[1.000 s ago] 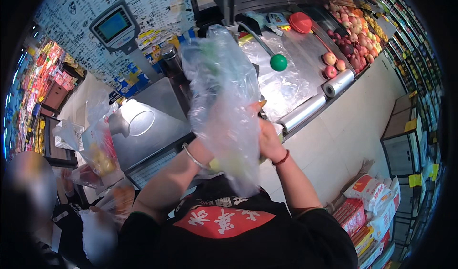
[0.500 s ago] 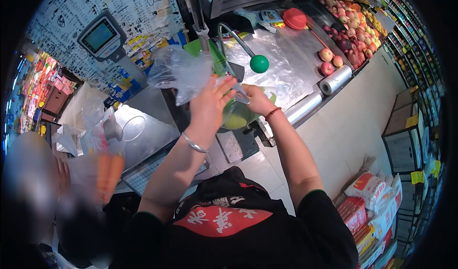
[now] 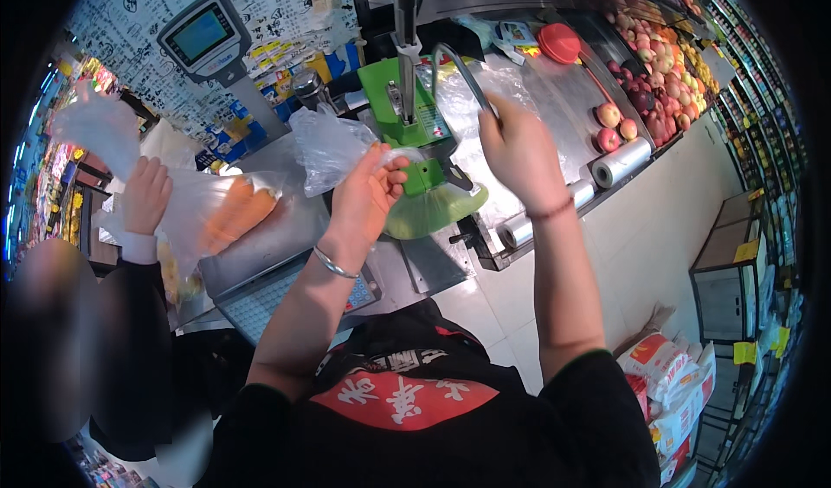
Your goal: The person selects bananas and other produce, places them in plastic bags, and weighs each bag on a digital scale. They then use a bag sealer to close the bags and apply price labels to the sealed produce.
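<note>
Bag [image 3: 446, 213], clear, green-filled: at the near end of the green sealer [image 3: 378, 85], long axis slanting upper left to lower right. Left hand [image 3: 363, 192], nearer: fingers curled on its neck. Right hand [image 3: 525, 155], upper right: closed around the lever [image 3: 457, 65].

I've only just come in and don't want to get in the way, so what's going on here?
The person's left hand has its fingers curled at the gathered neck of a clear plastic bag, right beside a green bench device. Their right hand is closed around the end of a bent metal lever. To the left, another person's hand holds a bag of carrots by the metal scale plate.
</note>
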`<action>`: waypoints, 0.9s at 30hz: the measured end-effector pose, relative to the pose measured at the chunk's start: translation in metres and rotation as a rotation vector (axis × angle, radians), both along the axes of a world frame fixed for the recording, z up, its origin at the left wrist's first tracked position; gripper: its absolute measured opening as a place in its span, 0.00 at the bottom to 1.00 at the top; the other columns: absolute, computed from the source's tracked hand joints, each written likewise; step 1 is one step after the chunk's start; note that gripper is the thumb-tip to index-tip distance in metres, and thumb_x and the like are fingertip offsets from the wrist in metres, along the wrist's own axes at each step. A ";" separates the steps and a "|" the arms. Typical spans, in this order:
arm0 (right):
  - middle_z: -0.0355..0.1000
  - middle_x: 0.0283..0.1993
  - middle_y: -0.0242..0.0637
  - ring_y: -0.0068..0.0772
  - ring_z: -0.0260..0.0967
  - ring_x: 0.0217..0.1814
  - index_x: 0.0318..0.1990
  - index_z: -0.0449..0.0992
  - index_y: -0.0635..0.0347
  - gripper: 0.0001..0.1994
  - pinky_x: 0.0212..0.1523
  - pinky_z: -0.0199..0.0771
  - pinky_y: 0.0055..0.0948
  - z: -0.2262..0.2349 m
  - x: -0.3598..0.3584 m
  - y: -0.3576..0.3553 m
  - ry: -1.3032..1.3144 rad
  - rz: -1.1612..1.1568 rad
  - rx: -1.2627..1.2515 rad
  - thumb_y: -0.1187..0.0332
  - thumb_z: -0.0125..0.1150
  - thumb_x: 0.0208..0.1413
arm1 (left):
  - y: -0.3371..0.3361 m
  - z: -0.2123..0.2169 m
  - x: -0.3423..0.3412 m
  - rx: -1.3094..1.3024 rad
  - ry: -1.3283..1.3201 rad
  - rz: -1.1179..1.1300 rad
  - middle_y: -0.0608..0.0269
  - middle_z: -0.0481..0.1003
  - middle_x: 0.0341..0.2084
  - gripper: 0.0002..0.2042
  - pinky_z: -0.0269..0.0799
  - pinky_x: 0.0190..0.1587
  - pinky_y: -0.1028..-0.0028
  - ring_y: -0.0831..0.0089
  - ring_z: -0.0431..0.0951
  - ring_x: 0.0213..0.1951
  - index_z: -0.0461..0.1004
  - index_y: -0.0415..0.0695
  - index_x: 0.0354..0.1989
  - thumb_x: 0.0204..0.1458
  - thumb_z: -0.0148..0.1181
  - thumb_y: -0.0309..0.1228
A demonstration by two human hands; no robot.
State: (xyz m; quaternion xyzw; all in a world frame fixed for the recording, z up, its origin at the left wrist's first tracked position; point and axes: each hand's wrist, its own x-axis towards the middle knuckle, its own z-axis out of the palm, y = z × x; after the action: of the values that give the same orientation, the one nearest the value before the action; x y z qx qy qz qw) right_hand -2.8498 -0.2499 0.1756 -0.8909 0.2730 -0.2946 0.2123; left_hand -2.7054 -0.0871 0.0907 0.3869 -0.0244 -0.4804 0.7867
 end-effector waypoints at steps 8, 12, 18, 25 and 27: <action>0.69 0.22 0.43 0.40 0.70 0.24 0.44 0.75 0.63 0.10 0.26 0.68 0.30 -0.181 -0.106 0.071 -0.171 -0.116 0.346 0.76 0.53 0.55 | 0.005 0.014 -0.004 0.162 -0.540 -0.207 0.60 0.76 0.33 0.12 0.69 0.36 0.78 0.77 0.75 0.32 0.72 0.41 0.44 0.62 0.47 0.35; 0.67 0.23 0.38 0.21 0.63 0.23 0.50 0.73 0.64 0.13 0.28 0.66 0.24 -0.162 -0.102 0.062 -0.141 -0.063 0.425 0.76 0.52 0.57 | -0.007 0.019 0.004 0.202 -0.933 -0.259 0.62 0.78 0.30 0.10 0.72 0.36 0.76 0.77 0.77 0.32 0.75 0.40 0.40 0.58 0.45 0.26; 0.72 0.40 0.32 0.17 0.66 0.37 0.61 0.65 0.65 0.21 0.37 0.68 0.21 -0.043 -0.030 0.013 -0.440 0.114 0.257 0.70 0.54 0.62 | -0.045 0.030 -0.017 0.416 -1.645 -0.048 0.46 0.74 0.24 0.12 0.72 0.33 0.59 0.46 0.76 0.31 0.69 0.39 0.32 0.37 0.62 0.25; 0.68 0.57 0.48 0.38 0.66 0.58 0.64 0.60 0.63 0.26 0.58 0.65 0.33 -0.095 -0.079 -0.059 -0.636 -0.209 0.836 0.54 0.43 0.66 | -0.052 0.004 -0.074 -0.054 -1.810 -0.295 0.47 0.72 0.24 0.14 0.72 0.35 0.62 0.49 0.74 0.30 0.71 0.39 0.33 0.36 0.63 0.27; 0.67 0.57 0.39 0.34 0.62 0.60 0.59 0.67 0.62 0.26 0.62 0.58 0.32 -0.136 -0.133 -0.072 -0.530 -0.268 0.811 0.52 0.48 0.63 | -0.011 0.041 -0.063 -0.120 -1.655 -0.368 0.45 0.73 0.33 0.19 0.70 0.46 0.67 0.57 0.75 0.41 0.72 0.39 0.44 0.39 0.62 0.27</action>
State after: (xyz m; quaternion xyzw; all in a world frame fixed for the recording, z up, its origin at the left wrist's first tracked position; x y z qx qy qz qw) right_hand -2.9830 -0.3215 0.0397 -0.5882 0.4143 -0.4056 0.5638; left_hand -2.7688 -0.0986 0.1320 0.5610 -0.6801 -0.1607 0.4438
